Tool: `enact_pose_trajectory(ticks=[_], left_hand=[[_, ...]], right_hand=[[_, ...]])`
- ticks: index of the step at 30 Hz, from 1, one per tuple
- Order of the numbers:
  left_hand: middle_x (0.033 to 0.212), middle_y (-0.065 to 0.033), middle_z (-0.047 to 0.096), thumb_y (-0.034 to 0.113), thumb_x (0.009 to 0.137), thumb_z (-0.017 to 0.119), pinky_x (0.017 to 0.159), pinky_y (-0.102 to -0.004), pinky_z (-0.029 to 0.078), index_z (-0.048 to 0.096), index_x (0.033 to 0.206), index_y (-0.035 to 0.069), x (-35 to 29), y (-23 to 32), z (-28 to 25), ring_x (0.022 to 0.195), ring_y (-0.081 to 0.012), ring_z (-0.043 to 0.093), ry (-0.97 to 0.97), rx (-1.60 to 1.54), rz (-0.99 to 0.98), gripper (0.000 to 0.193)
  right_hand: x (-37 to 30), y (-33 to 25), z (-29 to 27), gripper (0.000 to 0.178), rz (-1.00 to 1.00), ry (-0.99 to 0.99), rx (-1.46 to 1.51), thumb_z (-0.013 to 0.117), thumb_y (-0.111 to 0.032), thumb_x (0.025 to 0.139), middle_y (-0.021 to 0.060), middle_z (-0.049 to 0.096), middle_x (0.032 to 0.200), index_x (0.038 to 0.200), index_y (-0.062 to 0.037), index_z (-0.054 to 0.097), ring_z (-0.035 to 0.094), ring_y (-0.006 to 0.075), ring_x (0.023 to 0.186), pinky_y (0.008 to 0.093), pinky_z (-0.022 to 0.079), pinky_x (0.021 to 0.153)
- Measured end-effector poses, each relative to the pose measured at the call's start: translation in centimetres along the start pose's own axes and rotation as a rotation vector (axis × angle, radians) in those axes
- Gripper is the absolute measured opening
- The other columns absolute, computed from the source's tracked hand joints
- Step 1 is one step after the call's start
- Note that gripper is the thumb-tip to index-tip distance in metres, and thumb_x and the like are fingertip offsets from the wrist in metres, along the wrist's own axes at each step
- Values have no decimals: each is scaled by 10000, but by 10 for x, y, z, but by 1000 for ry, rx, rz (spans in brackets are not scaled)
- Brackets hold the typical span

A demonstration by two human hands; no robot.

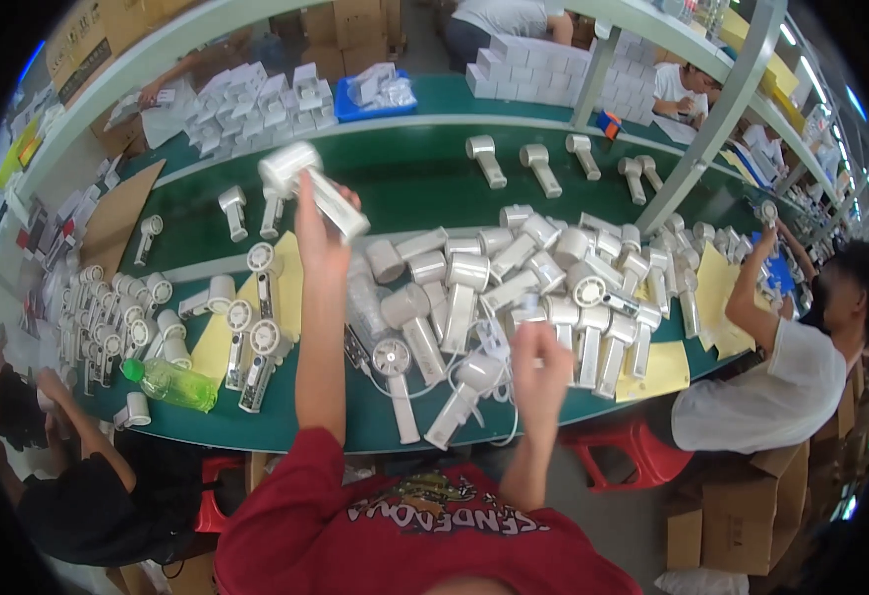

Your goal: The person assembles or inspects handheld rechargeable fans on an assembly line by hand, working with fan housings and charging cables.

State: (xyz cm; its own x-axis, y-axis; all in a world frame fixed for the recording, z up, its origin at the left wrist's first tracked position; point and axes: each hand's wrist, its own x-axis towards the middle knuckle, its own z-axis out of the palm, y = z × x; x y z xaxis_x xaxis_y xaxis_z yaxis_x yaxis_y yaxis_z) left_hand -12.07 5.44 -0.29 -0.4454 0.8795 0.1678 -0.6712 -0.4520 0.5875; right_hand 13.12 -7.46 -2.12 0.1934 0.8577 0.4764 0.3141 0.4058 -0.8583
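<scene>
My left hand (323, 236) is raised over the near edge of the green conveyor belt, its fingers wrapped round the handle of a white handheld fan (293, 167). That fan is tilted, its round head up and to the left. Lower and to the right, my right hand (540, 372) is closed in front of the big pile of white handheld fans (469, 271). Something small and pale shows just above its fingers, too blurred to name. Beside that hand lie a white charger block (494, 338) with a cable and a fan (477, 373).
Several fans ride on the belt (405, 178). To the left stand more fans (107, 307) and a green bottle (170, 384). White boxes (528, 64) and a blue tray (376, 96) lie beyond the belt. A metal post (702, 139) rises at right. Co-workers sit on both sides.
</scene>
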Motion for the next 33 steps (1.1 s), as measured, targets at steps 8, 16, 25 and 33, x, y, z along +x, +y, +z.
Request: enact_pose_trajectory(ticks=[8,16,25,33], left_hand=[[961,-96,588,368,915,410,741,-303,475,498,1102,10,-41,-5,23,856,-166,578,-323,194,-287,413],[916,-98,580,418,900,373,525,-268,462,475,1070,-15,-38,-13,7,658,-142,534,-314,-54,-509,477],[884,-115,601,369,912,401,618,-299,530,457,1092,-16,-55,-12,22,706,-172,604,-429,411,-388,429],[780,-64,571,377,927,340,514,-256,495,488,1061,37,-82,-31,30,646,-132,583,-622,161,-753,394]], right_hand=[[-3,-10,10,266,159,-202,323,446,-180,915,-11,440,557,733,-5,526,384,40,516,188,270,478],[1,-6,20,231,170,-89,327,401,-173,933,6,493,562,864,2,534,398,47,515,182,313,493],[-2,3,20,164,229,-112,348,430,-137,918,59,571,833,973,-7,513,485,57,654,179,378,549],[56,-20,32,295,-232,3,213,614,59,727,-5,437,699,1010,-24,615,391,32,585,178,291,446]])
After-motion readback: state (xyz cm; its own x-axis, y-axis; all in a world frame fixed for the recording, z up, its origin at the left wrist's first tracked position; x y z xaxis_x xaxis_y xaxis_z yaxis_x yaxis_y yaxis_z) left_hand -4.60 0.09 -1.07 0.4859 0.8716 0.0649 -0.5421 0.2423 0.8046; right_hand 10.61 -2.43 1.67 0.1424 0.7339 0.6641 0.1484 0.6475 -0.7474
